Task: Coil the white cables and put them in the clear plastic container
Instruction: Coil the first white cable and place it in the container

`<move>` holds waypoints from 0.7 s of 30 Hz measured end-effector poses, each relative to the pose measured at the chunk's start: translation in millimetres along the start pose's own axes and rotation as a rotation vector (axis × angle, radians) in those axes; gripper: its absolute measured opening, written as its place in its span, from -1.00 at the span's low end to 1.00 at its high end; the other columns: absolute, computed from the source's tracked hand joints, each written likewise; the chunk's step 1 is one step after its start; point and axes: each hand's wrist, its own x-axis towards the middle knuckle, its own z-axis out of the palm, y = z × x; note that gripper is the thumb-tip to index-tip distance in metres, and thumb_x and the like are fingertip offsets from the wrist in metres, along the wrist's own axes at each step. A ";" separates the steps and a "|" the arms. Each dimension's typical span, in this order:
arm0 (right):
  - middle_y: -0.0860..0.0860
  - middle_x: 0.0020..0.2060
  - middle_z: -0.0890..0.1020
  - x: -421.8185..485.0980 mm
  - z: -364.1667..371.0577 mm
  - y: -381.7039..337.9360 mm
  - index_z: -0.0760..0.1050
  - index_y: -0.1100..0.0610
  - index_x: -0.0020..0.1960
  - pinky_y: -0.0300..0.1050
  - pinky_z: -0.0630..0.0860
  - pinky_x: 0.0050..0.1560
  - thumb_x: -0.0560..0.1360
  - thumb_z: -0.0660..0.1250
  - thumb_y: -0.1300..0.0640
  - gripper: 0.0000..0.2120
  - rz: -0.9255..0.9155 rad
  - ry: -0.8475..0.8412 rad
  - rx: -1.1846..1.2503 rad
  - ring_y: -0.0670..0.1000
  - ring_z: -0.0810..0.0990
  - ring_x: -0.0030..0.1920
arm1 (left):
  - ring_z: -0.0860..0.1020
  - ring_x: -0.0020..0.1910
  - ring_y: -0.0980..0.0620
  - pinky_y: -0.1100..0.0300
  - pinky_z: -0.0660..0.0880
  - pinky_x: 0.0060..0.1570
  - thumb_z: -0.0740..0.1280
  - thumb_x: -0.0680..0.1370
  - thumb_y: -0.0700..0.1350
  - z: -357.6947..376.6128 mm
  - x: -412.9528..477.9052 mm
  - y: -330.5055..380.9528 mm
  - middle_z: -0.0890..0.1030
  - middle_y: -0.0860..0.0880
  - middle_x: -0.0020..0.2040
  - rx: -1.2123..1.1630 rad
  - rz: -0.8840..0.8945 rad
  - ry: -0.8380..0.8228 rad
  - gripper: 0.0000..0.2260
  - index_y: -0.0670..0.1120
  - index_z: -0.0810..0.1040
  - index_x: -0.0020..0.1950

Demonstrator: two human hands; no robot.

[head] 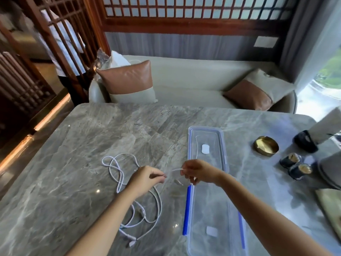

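White cables (129,183) lie tangled on the worktop (73,145); left hand (145,179) and right hand (198,171) each pinch a stretch, fingers together, left of the clear plastic container (190,209).

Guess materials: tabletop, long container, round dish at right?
Table: grey veined stone, likely polished marble, since it reflects highlights. Clear plastic container: transparent plastic with blue clips; the table shows through. Round dish: probably brass or gilded metal, given its gold sheen.
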 end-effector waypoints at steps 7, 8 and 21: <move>0.00 -0.32 0.46 -27.5 -34.7 19.5 0.51 0.26 -0.03 -0.27 0.53 -0.26 0.58 0.22 0.11 -0.79 0.088 -0.034 0.243 -0.11 0.46 -0.32 | 0.63 -0.35 0.09 0.25 0.56 -0.22 0.37 0.48 -0.19 14.5 20.4 34.5 0.69 0.00 -0.35 -0.172 0.032 -0.084 -0.85 -0.01 0.68 -0.24; -0.01 -0.31 0.47 -29.2 -36.6 22.0 0.51 0.22 -0.09 -0.25 0.55 -0.22 0.58 0.22 0.10 -0.79 0.095 -0.052 0.262 -0.11 0.48 -0.32 | 0.62 -0.37 0.11 0.30 0.54 -0.26 0.37 0.48 -0.22 17.3 21.6 37.7 0.68 0.01 -0.36 -0.201 0.038 -0.077 -0.84 -0.01 0.67 -0.23; -0.08 -0.51 0.28 -27.8 -27.3 37.5 0.28 0.01 -0.43 -0.28 0.35 -0.47 0.60 0.07 -0.04 -0.57 0.185 -0.181 0.871 -0.09 0.29 -0.52 | 0.63 -0.23 0.07 0.17 0.46 -0.10 0.31 0.52 -0.23 58.4 17.6 50.2 0.71 -0.01 -0.26 -0.706 -0.164 -0.043 -0.87 -0.08 0.64 -0.11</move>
